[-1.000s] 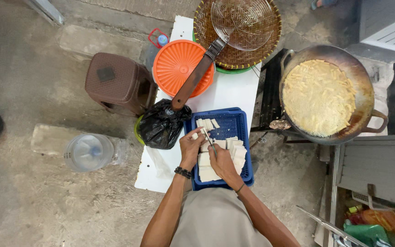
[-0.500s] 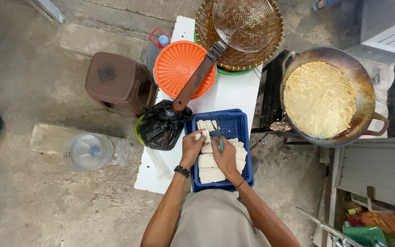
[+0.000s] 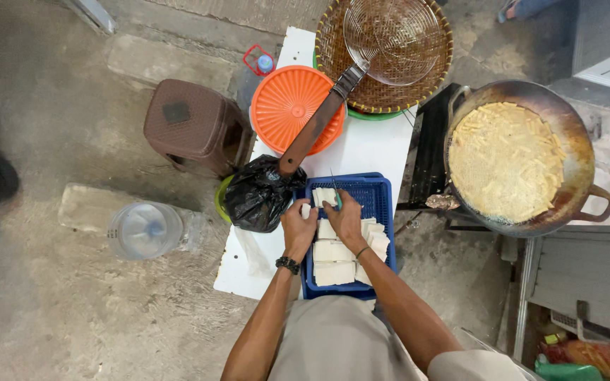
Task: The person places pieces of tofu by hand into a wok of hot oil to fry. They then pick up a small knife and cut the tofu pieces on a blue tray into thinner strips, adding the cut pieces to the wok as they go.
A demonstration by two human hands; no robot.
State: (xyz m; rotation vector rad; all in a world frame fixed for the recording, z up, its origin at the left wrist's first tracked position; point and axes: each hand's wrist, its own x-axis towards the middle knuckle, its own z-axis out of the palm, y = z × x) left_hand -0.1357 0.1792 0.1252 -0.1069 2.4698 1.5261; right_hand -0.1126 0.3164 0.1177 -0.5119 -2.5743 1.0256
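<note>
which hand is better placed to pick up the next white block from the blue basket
Probably the left hand: it hovers beside the white blocks in the blue basket, while the right hand already grips a knife.

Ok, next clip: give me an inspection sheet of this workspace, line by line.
Surface: white table on a rough concrete floor.
Job's things: blue crate of white blocks; small knife.
Clutter: black bag, orange lid, wire skimmer lying on a woven tray.
Grippers: left hand steadies a white block at the crate's edge; right hand holds the knife over the blocks.
Cables: nothing seen.
Surroundings: wok full of pale frying strips on a stove to the right, brown stool and clear water jug to the left.
</note>
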